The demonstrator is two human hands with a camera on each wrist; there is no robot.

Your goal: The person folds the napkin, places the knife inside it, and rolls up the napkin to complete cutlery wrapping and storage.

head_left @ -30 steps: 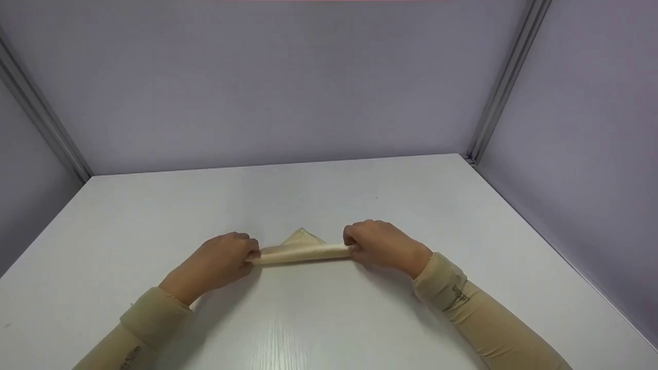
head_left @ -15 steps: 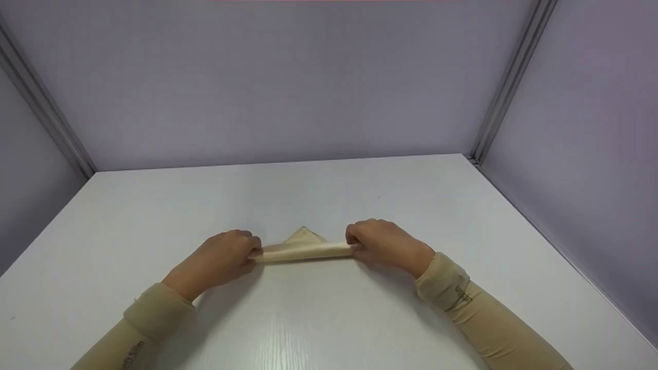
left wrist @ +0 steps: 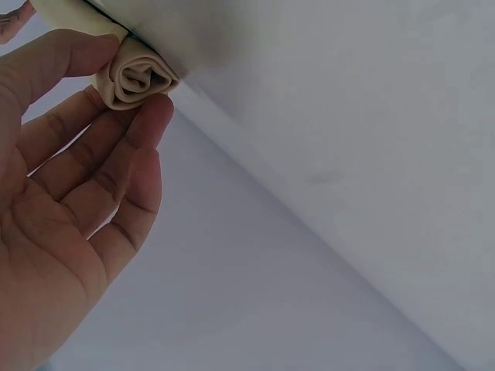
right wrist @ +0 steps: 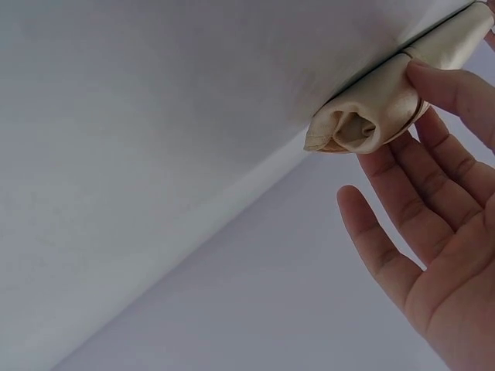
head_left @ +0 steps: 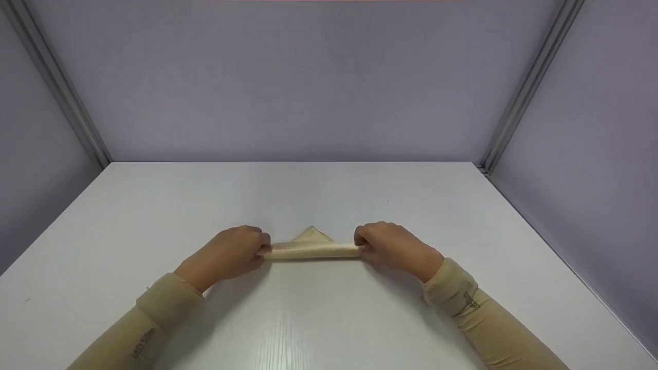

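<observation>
- The left grey partition wall (head_left: 31, 154) rises along the table's left edge, with a metal corner strip (head_left: 61, 85) slanting down to the back corner.
- The white wood-grain table (head_left: 128, 216) spreads wide; a broad bare stretch of it lies between its left edge and the left hand.
- A beige left sleeve (head_left: 154, 318) runs from the lower left corner up to the wrist.
- The left hand (head_left: 231, 254) rests on the table and pinches the left end of the roll; in the left wrist view its thumb lies on top and its fingertips (left wrist: 151, 116) press the underside, the fingers only slightly bent.
- The beige rolled cloth napkin (head_left: 313, 250) lies level on the table near its middle, across the view between the two hands, with a small triangular tip (head_left: 311, 234) of unrolled cloth showing beyond it. Its coiled ends show in both wrist views (left wrist: 135, 77) (right wrist: 363, 116).
- The right hand (head_left: 393, 246) holds the right end in the same way: thumb over, fingers (right wrist: 448, 162) underneath, near straight.
- A beige right sleeve (head_left: 488, 329) leads off to the lower right.
- Bare table lies beyond the roll up to the back wall (head_left: 308, 77), and to the right as far as the table's edge under the right partition wall (head_left: 606, 154).
</observation>
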